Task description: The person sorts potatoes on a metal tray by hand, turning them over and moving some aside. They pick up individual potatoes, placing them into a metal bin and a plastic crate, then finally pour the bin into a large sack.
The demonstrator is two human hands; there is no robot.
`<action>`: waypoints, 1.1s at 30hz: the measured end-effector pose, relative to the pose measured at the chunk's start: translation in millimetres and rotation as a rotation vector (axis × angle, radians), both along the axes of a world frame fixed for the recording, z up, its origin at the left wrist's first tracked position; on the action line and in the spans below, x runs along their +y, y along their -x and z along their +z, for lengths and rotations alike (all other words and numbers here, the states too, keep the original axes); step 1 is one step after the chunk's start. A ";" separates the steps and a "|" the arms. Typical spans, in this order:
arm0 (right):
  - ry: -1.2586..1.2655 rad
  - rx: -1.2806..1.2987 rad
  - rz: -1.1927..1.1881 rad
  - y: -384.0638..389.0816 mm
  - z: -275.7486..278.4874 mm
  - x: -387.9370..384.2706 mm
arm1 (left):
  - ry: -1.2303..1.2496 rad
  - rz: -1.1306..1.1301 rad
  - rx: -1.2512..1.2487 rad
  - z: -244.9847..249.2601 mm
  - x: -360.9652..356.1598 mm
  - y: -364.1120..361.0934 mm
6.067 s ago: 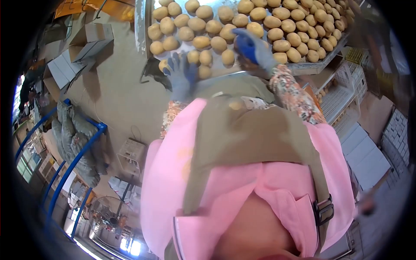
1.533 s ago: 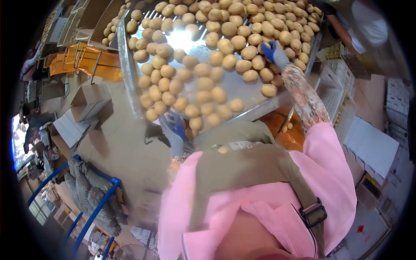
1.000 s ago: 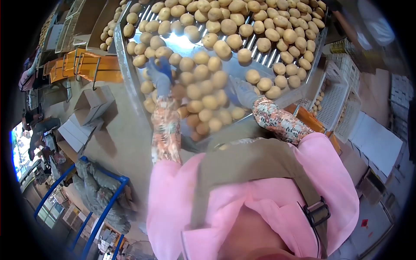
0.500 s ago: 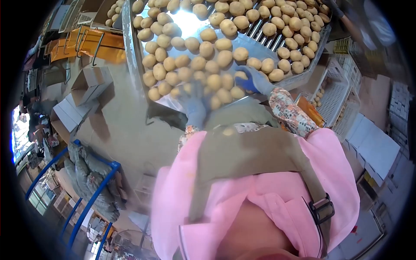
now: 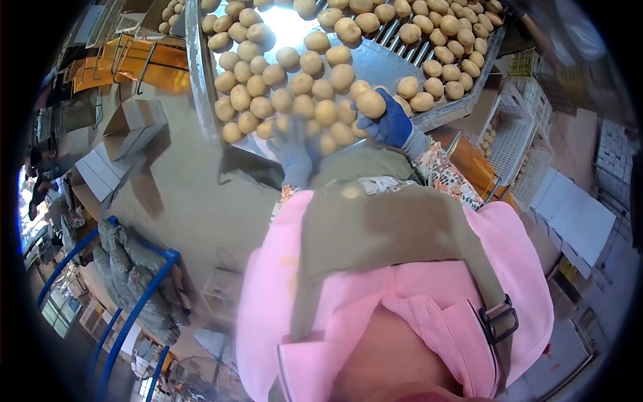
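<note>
My right hand (image 5: 394, 124), in a blue-palmed glove, is closed around a potato (image 5: 370, 104) at the near edge of the metal sorting table (image 5: 249, 145). The palm side faces up, with the potato resting against the fingers. My left hand (image 5: 293, 149), in a grey glove, reaches over the table's near left corner. Its fingers are blurred by motion but look stretched out over several potatoes (image 5: 326, 112). Many more potatoes lie loose across the metal surface in front of both hands.
Metal rollers (image 5: 402, 50) carry potatoes at the back right. White plastic crates (image 5: 512, 137) stand to the right beside a white box (image 5: 575, 213). On the left are an open cardboard box (image 5: 136, 127), an orange sheet-covered rack (image 5: 157, 69) and a blue rail (image 5: 143, 305) with grey sacks.
My right hand has turned over and now grips a potato. The left hand remains among the potatoes, still blurred. The potatoes near my hands have shifted, and the view has moved slightly.
</note>
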State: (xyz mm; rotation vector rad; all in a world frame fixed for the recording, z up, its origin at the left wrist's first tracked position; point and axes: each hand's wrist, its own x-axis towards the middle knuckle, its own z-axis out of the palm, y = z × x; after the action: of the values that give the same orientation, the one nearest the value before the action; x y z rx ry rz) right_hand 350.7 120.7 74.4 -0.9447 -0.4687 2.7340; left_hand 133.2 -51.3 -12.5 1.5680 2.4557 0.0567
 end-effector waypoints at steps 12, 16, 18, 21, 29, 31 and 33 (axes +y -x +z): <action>-0.866 -0.293 -0.104 24.1 6.0 -1.7 | -0.074 -0.013 -0.035 18.2 3.5 -3.3; -0.938 -0.288 0.027 35.6 -16.0 64.6 | 0.014 0.012 -0.048 30.7 7.7 -7.9; -0.859 -0.533 0.296 63.7 11.8 100.4 | 0.098 0.012 -0.036 34.6 9.4 -9.4; -1.623 -1.022 0.916 115.9 25.9 124.1 | 0.133 0.019 0.004 38.6 13.3 -11.3; -1.019 -0.442 0.652 103.7 3.4 133.2 | 0.214 0.064 -0.077 56.8 21.2 -13.7; -0.230 -0.257 0.158 79.1 18.9 109.0 | 0.201 0.063 -0.047 53.1 19.6 -16.7; -1.075 -0.175 0.334 59.2 62.5 90.1 | 0.071 0.068 -0.073 43.1 16.1 -13.3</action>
State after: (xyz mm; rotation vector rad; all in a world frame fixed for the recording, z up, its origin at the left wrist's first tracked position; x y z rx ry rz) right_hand 291.4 210.8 136.9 -0.7960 -1.9762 2.0510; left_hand 146.5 -35.2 30.6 1.4271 2.4266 0.0369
